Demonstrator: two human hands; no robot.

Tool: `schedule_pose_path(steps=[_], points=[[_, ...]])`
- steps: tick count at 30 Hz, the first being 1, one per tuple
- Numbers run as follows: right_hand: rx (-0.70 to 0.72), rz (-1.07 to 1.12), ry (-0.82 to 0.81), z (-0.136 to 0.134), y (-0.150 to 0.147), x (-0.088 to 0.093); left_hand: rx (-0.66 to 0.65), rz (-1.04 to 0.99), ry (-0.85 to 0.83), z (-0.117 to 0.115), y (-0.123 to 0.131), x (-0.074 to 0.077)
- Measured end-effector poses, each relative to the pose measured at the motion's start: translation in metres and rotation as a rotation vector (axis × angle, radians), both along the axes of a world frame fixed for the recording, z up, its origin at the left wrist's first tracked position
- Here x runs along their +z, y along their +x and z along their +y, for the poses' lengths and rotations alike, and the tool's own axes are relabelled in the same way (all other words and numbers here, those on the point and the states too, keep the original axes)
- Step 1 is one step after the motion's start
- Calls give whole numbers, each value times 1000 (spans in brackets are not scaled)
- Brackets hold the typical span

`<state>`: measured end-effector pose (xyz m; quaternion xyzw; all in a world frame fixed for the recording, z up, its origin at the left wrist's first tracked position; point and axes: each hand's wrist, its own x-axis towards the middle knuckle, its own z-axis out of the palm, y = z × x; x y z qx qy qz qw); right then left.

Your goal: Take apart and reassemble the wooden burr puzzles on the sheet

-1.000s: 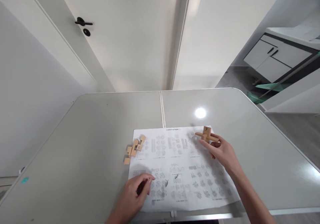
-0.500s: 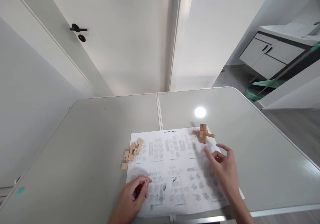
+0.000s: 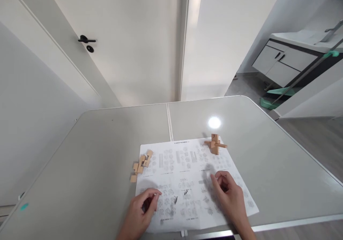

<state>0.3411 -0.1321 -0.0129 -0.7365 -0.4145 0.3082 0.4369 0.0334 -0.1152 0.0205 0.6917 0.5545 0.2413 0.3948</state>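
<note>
Grey tbl (image 3: pixel 88 168) w/ pale rim (image 3: pixel 294 223), rounded far corners & lt seam (image 3: pixel 169 122) running near-far abt mid; printed sheet (image 3: pixel 178 177) spread over near ctr, covering part of seam; small wood pcs (image 3: pixel 140 165) at sheet's L edge, partly on tbl; teal mark (image 3: pixel 24 206) near L; glare spot (image 3: pixel 214 122) far R

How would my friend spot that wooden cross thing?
On the big grey table, find the white printed sheet. Beyond the right hand, near the sheet's far right corner, is the wooden cross. Its arms poke out in several directions, unlike the flat cluster of wooden blocks at the sheet's left edge.
</note>
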Motion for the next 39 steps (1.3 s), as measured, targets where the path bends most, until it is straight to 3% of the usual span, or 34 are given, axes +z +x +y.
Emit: schedule_pose_path(steps=[4,9,12,16,24,31,39], points=[[21,-7,-4,-2,5,-8,-6,18,176,-2,-10,-2],[31,-3,20,-1,7,-12,57,217,680,22,-41,-4],[42,-9,29,-1,6,-12,20,363,652,47,-59,-5],[50,-8,48,-1,6,-12,-144,411,510,76,-71,-5],[71,-9,86,2,7,-19,-361,447,472,115,-65,-7],[86,23,80,3,7,-16,-318,455,516,131,-45,-10],[111,37,97,4,7,-6,-282,455,515,128,-44,-1]])
